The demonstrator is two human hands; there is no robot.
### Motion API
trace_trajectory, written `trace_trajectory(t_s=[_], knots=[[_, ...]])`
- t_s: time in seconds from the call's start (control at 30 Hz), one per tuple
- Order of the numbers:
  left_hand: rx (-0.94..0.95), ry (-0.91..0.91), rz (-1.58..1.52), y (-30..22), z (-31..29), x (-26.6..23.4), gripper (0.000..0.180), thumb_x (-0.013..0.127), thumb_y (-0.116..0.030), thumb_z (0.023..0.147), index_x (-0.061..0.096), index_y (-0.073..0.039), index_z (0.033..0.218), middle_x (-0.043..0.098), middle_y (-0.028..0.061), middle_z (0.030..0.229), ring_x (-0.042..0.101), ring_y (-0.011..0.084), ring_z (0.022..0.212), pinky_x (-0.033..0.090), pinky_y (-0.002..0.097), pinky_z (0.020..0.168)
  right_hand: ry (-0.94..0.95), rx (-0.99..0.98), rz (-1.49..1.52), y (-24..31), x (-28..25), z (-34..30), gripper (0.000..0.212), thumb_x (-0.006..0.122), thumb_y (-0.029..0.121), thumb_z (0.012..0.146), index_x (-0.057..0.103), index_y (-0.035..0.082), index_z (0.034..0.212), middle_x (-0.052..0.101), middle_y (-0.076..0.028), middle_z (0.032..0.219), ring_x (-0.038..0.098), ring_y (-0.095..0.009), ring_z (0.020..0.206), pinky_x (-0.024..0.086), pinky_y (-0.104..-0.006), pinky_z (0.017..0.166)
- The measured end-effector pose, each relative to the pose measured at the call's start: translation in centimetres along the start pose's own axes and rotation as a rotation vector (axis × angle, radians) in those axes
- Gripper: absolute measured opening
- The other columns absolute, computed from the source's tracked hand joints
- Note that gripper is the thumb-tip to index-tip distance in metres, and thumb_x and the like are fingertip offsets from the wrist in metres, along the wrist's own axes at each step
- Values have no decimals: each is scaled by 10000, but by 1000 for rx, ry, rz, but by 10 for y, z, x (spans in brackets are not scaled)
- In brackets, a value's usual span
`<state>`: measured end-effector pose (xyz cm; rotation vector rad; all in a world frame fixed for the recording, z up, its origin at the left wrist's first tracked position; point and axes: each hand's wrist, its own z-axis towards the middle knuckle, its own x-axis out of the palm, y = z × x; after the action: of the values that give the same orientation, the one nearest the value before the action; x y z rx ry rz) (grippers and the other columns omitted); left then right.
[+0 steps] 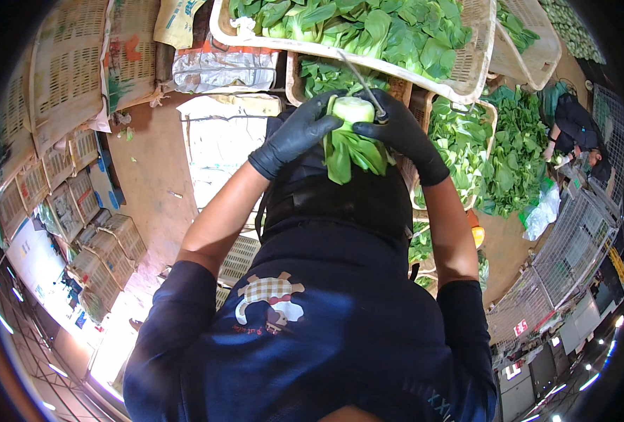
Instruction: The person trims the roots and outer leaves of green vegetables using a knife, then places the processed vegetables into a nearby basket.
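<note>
A head of bok choy (352, 111) is held in front of my body, its pale cut base up and its green leaves hanging down. My left hand (296, 135), in a black glove, is closed around its left side, the thumb on the stalks. My right hand (404, 132), also black-gloved, is closed on a thin-bladed knife (360, 79), whose blade points up and to the left past the base. The right thumb presses against the bok choy. The knife's handle is mostly hidden in the right hand.
Ahead, a large pale crate (482, 53) holds loose bok choy. More greens fill a crate (491, 133) on the right, beside a leafy pile (519, 151). White sacks (217, 155) stand at left; stacked crates (115, 239) lie farther left. Another person (577, 123) is at far right.
</note>
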<state>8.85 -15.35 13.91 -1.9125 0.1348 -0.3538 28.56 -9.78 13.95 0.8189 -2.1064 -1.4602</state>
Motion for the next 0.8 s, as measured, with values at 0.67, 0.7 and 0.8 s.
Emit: trace_trajectory(t_s=[0.67, 0.7, 0.8], knots=[[-138, 115, 255, -42, 59, 1, 511, 672, -279, 758, 508, 19, 1139, 550, 80, 1071, 495, 124, 965, 398, 262, 859, -147, 92, 176, 7, -45, -25, 527, 637, 188, 756, 459, 2, 1216, 543, -75, 1099, 498, -146, 986, 390, -275, 875], [-135, 132, 263, -44, 61, 1, 501, 674, -274, 755, 515, 16, 1131, 554, 75, 1060, 496, 115, 953, 401, 258, 848, -90, 50, 143, 9, -46, -26, 532, 637, 198, 756, 458, 2, 1216, 543, -73, 1098, 495, -144, 987, 389, -273, 875], [-197, 215, 41, -52, 65, -6, 422, 674, -221, 751, 543, 5, 1082, 582, 46, 971, 521, 97, 886, 419, 242, 810, -19, 91, 324, 17, -47, -24, 567, 638, 217, 743, 444, -1, 1228, 534, -60, 1105, 484, -139, 1005, 381, -271, 887]])
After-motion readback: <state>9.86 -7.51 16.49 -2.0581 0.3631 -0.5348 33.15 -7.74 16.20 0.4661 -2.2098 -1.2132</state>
